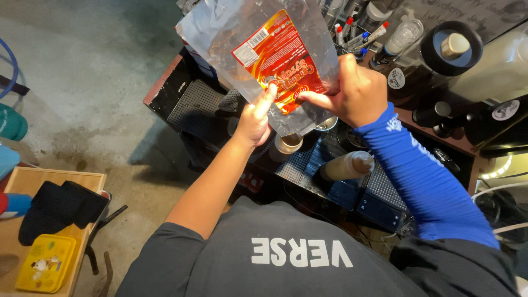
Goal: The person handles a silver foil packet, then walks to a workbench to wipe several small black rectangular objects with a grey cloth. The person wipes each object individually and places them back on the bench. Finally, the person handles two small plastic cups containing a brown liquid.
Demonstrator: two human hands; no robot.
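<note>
— Clear plastic, that pouch (264, 60), with a red and orange label; both hands hold it up by its lower edge, tilted over the squeeze bottle (287, 146) with the open mouth.

— How are the hands set?

— The left hand (254, 122) pinches the pouch's bottom corner, thumb and fingers pressed together on the film. The right hand (355, 91), in a blue sleeve (423, 176), grips the edge beside it, fingers closed on the plastic.

— And below the grip?

— Directly under it stands the open bottle on a dark perforated mat (308, 165); a second bottle (347, 166) with brownish contents lies to the right of it.

— What would make it go well?

— I'd judge keeping the low corner right above the bottle's mouth, with the film taut between the two pinches, so nothing runs onto the mat. Whether the corner is already cut I cannot tell.
</note>
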